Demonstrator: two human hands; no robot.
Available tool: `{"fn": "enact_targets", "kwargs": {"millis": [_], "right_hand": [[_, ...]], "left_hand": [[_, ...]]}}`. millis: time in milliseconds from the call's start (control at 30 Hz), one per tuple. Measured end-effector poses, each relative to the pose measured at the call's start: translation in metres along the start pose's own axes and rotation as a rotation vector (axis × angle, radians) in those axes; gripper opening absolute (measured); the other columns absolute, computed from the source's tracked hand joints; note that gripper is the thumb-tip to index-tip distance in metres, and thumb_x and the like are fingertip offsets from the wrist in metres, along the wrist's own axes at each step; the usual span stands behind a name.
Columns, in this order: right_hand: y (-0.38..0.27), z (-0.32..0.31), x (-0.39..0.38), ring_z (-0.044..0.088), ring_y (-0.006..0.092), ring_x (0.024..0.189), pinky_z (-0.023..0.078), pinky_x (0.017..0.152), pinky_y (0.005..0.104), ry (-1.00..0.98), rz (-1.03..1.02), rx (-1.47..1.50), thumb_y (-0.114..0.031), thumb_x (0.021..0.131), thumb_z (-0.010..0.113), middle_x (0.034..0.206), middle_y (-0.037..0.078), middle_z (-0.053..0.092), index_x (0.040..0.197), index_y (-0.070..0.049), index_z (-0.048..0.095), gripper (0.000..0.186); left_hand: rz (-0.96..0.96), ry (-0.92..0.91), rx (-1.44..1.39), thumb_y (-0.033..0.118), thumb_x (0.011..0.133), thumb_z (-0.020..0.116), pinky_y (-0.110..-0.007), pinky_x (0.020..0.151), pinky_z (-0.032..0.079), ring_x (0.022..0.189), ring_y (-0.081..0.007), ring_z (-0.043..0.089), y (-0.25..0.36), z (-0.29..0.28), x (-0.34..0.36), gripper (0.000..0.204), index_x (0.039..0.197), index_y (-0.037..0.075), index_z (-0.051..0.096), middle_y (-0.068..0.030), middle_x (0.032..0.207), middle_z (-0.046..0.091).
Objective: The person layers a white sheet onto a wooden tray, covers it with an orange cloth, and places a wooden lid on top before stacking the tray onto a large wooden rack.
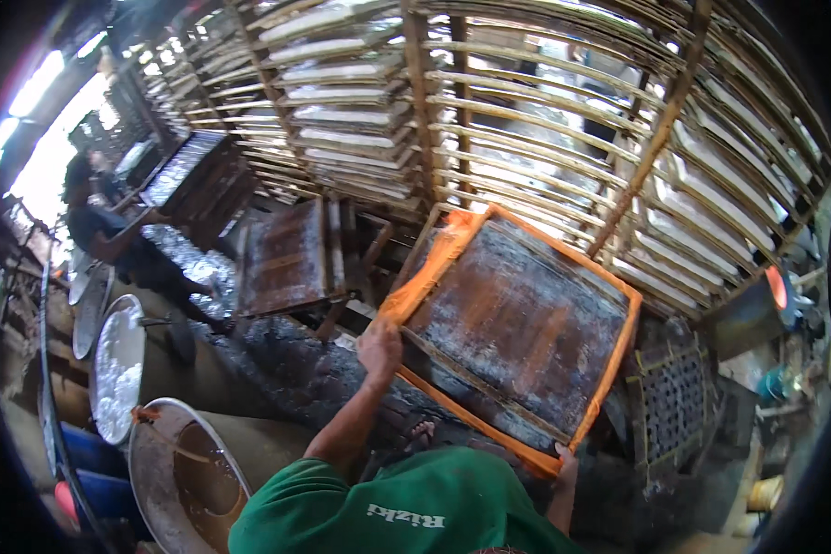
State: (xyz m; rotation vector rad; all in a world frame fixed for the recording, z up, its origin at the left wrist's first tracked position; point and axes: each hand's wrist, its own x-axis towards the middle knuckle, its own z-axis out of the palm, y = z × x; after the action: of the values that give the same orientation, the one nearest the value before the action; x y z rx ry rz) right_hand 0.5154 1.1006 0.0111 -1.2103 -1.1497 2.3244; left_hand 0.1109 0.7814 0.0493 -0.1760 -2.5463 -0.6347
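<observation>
A large rectangular wooden tray (503,328) with a stained, whitish-streaked brown surface has orange cloth (443,249) wrapped round its rim and bunched along its left side. My left hand (379,351) is closed on the cloth-covered left edge, near a slat crossing the tray. My right hand (565,466) grips the near right corner, its fingers partly hidden. My bare foot shows below the tray's near edge.
A co-worker (111,222) stands at the left beside wooden trays (277,258). Metal tubs (118,365) and a drum with brown contents (185,434) stand at lower left. A slatted wall (535,111) runs behind. A lattice frame (669,406) leans at right.
</observation>
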Motion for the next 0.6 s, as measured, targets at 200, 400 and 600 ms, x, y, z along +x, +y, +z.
{"fn": "enact_targets", "kwargs": {"millis": [200, 400, 600], "right_hand": [[0.011, -0.043, 0.002, 0.066, 0.0351, 0.103, 0.054, 0.088, 0.0437, -0.11, 0.363, 0.048, -0.034, 0.088, 0.061, 0.109, 0.021, 0.067, 0.121, 0.009, 0.054, 0.054], [0.011, -0.055, 0.036, 0.065, 0.0336, 0.097, 0.054, 0.084, 0.0432, -0.081, 0.416, -0.029, -0.033, 0.086, 0.062, 0.103, 0.019, 0.065, 0.115, 0.006, 0.054, 0.049], [0.01, -0.062, 0.055, 0.063, 0.0322, 0.091, 0.054, 0.081, 0.0428, -0.068, 0.44, -0.05, -0.032, 0.084, 0.063, 0.098, 0.016, 0.063, 0.109, 0.004, 0.054, 0.044]], "left_hand": [[0.598, -0.539, -0.122, 0.045, 0.097, 0.051, -0.058, 0.116, 0.02, 0.14, -0.0351, 0.037, 0.094, -0.016, -0.005, 0.047, 0.135, 0.02, 0.058, -0.0181, 0.146, 0.046], [0.542, -0.545, -0.049, 0.048, 0.098, 0.044, -0.06, 0.117, 0.016, 0.138, -0.0374, 0.038, 0.084, -0.015, -0.019, 0.048, 0.136, 0.022, 0.059, -0.018, 0.149, 0.044], [0.529, -0.599, -0.016, 0.044, 0.098, 0.043, -0.059, 0.118, 0.015, 0.138, -0.0365, 0.039, 0.095, -0.014, -0.012, 0.047, 0.137, 0.024, 0.059, -0.0166, 0.15, 0.043]]}}
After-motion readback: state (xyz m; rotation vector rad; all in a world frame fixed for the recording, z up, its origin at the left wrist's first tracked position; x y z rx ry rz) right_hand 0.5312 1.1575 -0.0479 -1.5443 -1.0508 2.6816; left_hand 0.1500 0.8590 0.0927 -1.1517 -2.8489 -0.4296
